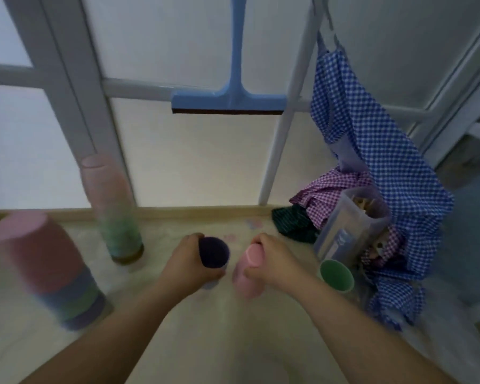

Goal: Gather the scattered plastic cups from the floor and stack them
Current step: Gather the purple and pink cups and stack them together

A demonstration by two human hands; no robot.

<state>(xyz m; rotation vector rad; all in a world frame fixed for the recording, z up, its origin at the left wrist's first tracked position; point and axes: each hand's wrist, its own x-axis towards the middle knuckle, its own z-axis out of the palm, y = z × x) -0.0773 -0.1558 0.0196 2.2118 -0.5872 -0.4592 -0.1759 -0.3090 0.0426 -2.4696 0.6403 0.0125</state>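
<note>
**Two cups in hand, one waiting on the floor**

The left hand (190, 263) is gripping a purple cup (214, 253); the right hand (272, 263) is clasping a pink cup (247, 270), fingers closed. A green cup (337, 275) is lying loose just beside. Two stacks (53, 270) (114, 209) are standing farther left, so most gathering looks done.

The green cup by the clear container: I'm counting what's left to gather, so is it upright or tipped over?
Tipped. The green cup lies on the floor, its round open mouth facing the camera.
</note>
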